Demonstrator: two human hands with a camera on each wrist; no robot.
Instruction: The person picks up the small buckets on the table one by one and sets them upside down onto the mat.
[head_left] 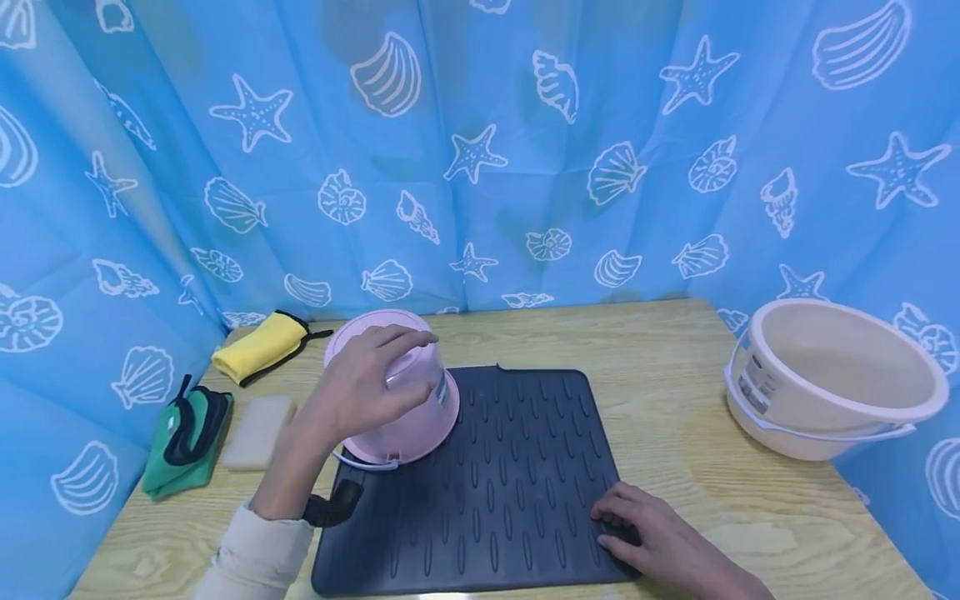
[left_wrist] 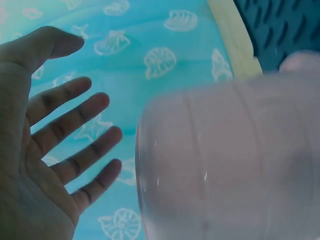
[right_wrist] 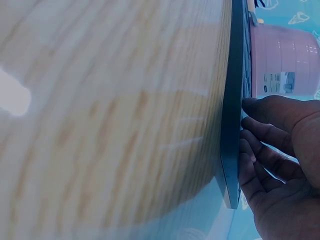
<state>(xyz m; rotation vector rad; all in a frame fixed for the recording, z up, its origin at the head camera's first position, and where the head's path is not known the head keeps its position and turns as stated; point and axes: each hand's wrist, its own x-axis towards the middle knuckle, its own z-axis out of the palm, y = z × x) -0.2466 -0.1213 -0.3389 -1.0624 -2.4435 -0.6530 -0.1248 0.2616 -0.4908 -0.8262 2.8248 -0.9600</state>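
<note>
The wooden table (head_left: pixel 675 392) carries everything; the dark ribbed mat (head_left: pixel 510 467) lies across its middle, and a cream bucket (head_left: pixel 832 383) sits tilted at the far right edge. The pink bucket (head_left: pixel 408 417) stands upside down on the mat's far left corner, handle against the mat. My left hand (head_left: pixel 367 383) arches over its side, wrist raised, fingers spread and straight, gripping nothing. My right hand (head_left: pixel 648 533) lies flat on the mat's near right corner, fingers relaxed, pressing down. Left of the mat: a yellow cloth (head_left: pixel 258 346), a green cloth (head_left: pixel 187 433), a pale sponge (head_left: pixel 258 429).
</note>
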